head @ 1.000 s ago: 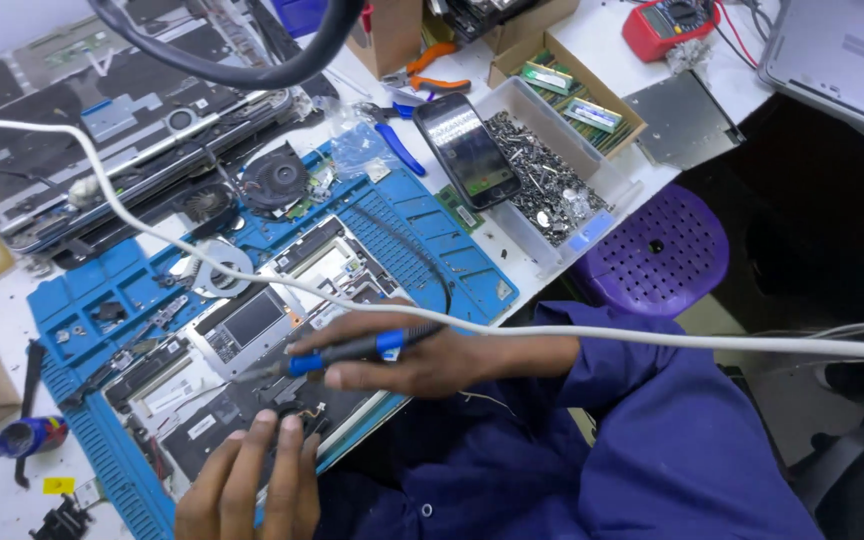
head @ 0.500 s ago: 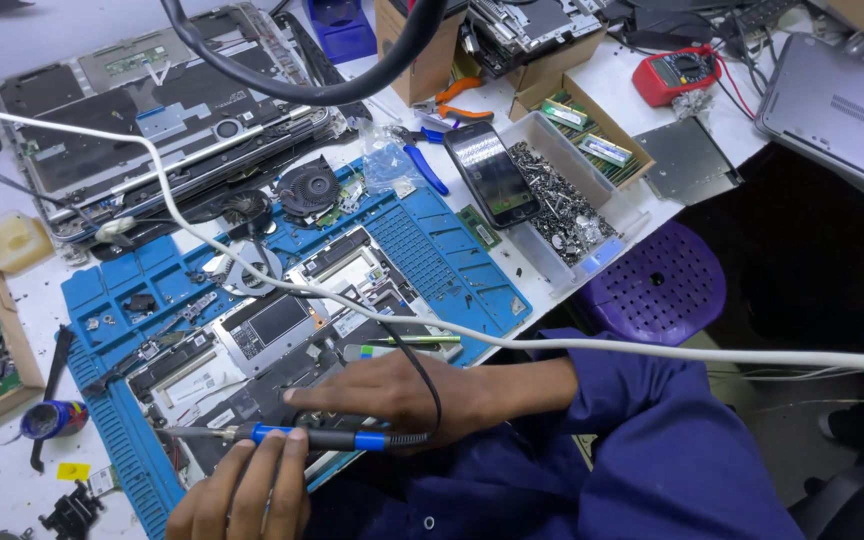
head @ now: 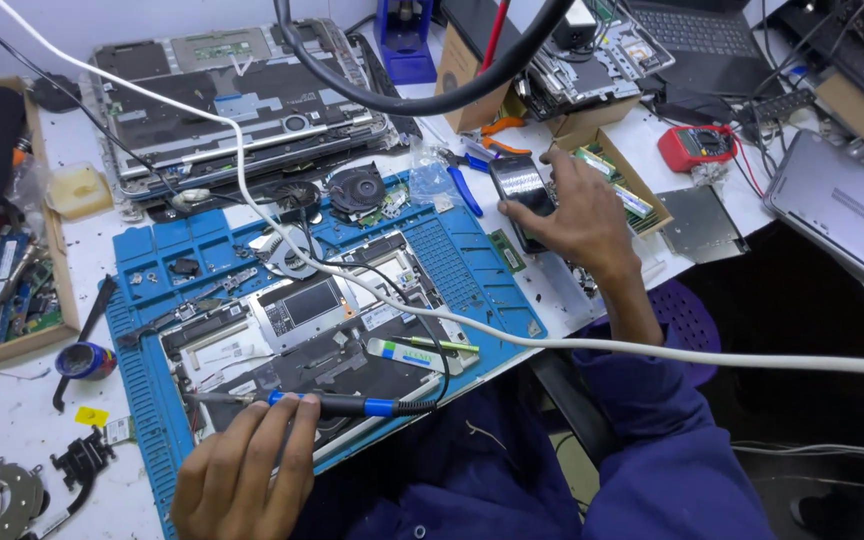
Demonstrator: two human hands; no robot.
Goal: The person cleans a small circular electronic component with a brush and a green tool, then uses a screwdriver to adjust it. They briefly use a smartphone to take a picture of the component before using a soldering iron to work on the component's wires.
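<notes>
At a cluttered repair bench [head: 12, 420], the left hand [head: 247, 470] grips a slim soldering iron with a black-and-blue handle [head: 337, 404], its metal tip lying over the near-left corner of an opened laptop base of grey metal and dark circuit board [head: 312, 335], which sits on a blue ridged silicone work mat [head: 452, 265]. The right hand [head: 572, 215] reaches past the mat's far-right corner, fingers closed around a black glossy smartphone [head: 520, 190]. A thick white cable [head: 652, 348] crosses the mat diagonally, a round black cooling fan [head: 356, 188] lies at the mat's far edge, and a red multimeter [head: 697, 147] rests beyond the phone to the right.
</notes>
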